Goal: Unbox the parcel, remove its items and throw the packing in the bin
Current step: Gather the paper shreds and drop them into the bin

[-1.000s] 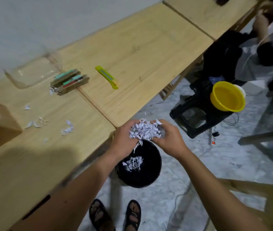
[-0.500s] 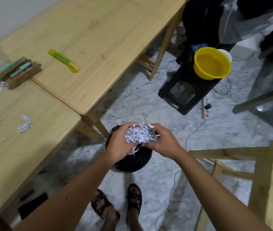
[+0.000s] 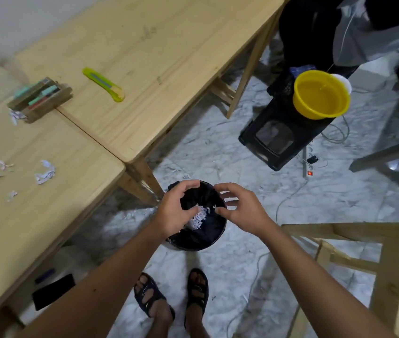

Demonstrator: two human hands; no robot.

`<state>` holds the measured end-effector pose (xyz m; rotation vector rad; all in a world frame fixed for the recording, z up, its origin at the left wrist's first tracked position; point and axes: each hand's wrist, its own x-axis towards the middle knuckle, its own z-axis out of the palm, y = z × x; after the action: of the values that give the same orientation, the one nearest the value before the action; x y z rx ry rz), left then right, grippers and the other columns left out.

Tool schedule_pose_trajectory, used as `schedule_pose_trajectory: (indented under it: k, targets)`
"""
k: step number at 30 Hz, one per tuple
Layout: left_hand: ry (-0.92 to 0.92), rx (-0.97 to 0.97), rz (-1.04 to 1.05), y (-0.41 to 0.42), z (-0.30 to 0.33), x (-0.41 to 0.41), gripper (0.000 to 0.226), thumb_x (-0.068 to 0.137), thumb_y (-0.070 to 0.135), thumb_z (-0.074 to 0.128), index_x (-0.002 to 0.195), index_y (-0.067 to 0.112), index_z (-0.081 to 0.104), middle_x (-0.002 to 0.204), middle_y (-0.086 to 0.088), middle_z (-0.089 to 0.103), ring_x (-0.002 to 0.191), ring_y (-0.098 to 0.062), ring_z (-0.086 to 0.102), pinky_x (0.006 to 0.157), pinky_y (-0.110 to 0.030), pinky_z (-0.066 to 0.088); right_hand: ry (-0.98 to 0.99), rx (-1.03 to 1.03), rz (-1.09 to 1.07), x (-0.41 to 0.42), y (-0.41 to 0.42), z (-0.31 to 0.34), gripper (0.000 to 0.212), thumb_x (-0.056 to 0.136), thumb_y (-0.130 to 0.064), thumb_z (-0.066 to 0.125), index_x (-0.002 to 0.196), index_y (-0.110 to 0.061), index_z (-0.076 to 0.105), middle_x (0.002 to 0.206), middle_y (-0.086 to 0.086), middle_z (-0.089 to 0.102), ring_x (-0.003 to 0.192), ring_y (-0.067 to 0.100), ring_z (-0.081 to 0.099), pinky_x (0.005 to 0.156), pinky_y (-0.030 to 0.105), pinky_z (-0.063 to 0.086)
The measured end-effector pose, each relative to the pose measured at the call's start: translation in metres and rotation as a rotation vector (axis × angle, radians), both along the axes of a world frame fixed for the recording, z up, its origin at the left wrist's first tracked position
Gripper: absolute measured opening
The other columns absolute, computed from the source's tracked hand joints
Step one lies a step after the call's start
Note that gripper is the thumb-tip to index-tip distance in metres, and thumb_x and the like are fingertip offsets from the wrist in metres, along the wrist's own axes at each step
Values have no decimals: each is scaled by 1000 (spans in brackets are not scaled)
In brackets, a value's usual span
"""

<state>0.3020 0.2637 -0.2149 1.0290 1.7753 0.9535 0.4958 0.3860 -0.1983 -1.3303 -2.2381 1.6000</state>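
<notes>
A round black bin (image 3: pixel 208 241) stands on the marble floor beside the table leg. White shredded paper (image 3: pixel 199 217) lies inside it. My left hand (image 3: pixel 176 211) hovers over the bin's left rim with loose, spread fingers and holds nothing. My right hand (image 3: pixel 239 208) hovers over the right rim, fingers apart, also empty. On the wooden table (image 3: pixel 47 215) to the left lie several stray paper shreds (image 3: pixel 44 172). A small stack of flat items with teal and red parts (image 3: pixel 41 98) sits near the table seam.
A yellow-green utility knife (image 3: pixel 103 84) lies on the far table. A yellow bowl (image 3: pixel 320 93) rests on a black crate (image 3: pixel 281 135) to the right. Cables and a power strip (image 3: pixel 309 167) cross the floor. A wooden frame (image 3: pixel 364 252) stands at the right. My sandalled feet (image 3: pixel 171 296) are below.
Both hands held a clump of shredded paper above the bin; they have parted and let it go, and the paper now lies inside the bin. The view has tilted further down.
</notes>
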Motion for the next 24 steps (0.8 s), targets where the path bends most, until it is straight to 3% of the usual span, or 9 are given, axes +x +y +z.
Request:
schedule_pose_trajectory:
  k: [5, 10, 14, 17, 22, 24]
  targets:
    - [2, 53, 64, -8, 19, -17, 58, 89, 7, 81, 142, 21, 59, 137, 13, 67, 134, 0, 57, 120, -42, 42, 38, 3, -11, -13, 1, 22, 51, 82, -10, 84, 127, -25, 67, 125, -14, 68, 110, 9, 67, 96, 34, 57]
    - [-24, 128, 181, -32, 68, -67, 56, 92, 13, 80, 142, 28, 58, 136, 18, 68, 131, -1, 60, 119, -38, 43, 119, 114, 105, -74, -2, 66, 45, 86, -17, 82, 127, -28, 67, 123, -16, 69, 108, 4, 67, 92, 25, 58]
    - [-59, 194, 390, -68, 100, -129, 52, 92, 9, 79, 138, 26, 61, 130, 12, 72, 124, -5, 65, 115, -36, 48, 207, 171, 194, -151, -19, 87, 38, 88, -19, 80, 124, -26, 69, 119, -14, 70, 103, 3, 68, 89, 26, 59]
    - [72, 225, 564, -108, 105, -174, 45, 93, 9, 78, 133, 24, 64, 126, 9, 73, 122, -7, 67, 112, -38, 51, 240, 173, 279, -210, -40, 89, 39, 87, -21, 80, 124, -26, 70, 118, -13, 70, 106, 4, 67, 92, 31, 59]
    - [535, 163, 761, -187, 79, -221, 46, 90, 20, 77, 134, 15, 63, 131, -3, 69, 121, -22, 68, 104, -45, 55, 270, 244, 448, -288, -80, 76, 46, 84, -25, 83, 127, -24, 68, 128, -8, 65, 115, 10, 62, 95, 35, 55]
    - [613, 91, 785, -211, 64, -225, 55, 91, 24, 74, 141, 9, 58, 140, -10, 63, 132, -28, 60, 113, -41, 47, 268, 305, 524, -313, -93, 65, 53, 81, -26, 85, 131, -21, 67, 134, -4, 62, 119, 14, 61, 95, 38, 56]
